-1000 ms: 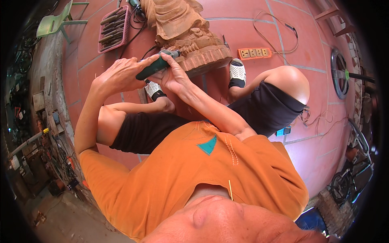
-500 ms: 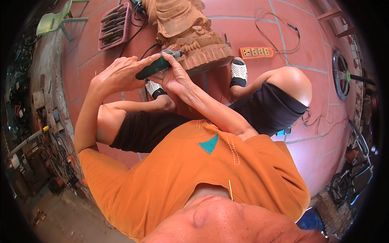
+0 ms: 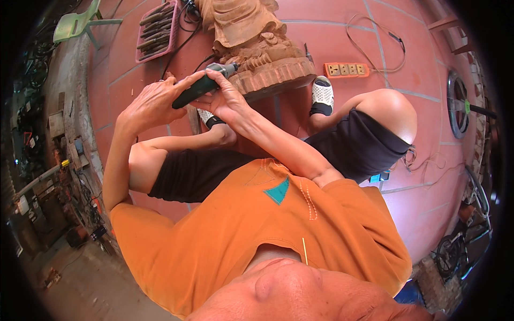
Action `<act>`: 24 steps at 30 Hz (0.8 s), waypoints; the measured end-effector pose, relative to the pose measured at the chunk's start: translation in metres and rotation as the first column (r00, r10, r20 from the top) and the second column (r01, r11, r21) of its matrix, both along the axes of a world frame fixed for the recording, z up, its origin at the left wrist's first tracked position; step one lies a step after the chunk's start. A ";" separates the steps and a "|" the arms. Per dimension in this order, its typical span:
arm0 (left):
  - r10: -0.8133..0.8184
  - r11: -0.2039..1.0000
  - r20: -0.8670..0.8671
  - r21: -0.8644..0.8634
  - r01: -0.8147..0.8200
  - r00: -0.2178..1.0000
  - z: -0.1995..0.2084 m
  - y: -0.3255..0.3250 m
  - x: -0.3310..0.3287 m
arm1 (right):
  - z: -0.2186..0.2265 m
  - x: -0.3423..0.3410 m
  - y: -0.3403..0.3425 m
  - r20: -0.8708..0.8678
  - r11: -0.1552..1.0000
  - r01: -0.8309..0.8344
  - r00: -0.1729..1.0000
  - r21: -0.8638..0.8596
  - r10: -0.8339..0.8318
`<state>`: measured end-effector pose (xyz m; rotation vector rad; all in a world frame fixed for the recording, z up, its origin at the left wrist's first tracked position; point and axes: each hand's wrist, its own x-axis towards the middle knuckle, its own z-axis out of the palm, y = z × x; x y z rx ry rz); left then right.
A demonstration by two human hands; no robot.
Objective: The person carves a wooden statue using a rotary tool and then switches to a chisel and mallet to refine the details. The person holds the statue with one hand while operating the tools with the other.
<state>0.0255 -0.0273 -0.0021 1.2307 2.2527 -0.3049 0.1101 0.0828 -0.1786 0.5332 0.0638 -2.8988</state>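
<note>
Just beside carving's edge, tool, 2 hands

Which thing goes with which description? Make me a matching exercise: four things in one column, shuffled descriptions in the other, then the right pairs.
Things
1. Dark green power tool
2. Orange power strip
3. Pink basket
4. Light green chair

Descriptions
A. Right of the wooden carving
B. Leftmost of the four
C. Held by the left hand and right hand
D. Contains long, dark tools

Pairs: 1-C, 2-A, 3-D, 4-B
</note>
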 end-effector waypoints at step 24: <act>0.112 0.988 0.056 0.096 -0.117 0.992 -0.053 0.008 -0.039 | -0.037 -0.039 0.004 -0.033 0.998 0.019 0.999 -0.065 -0.021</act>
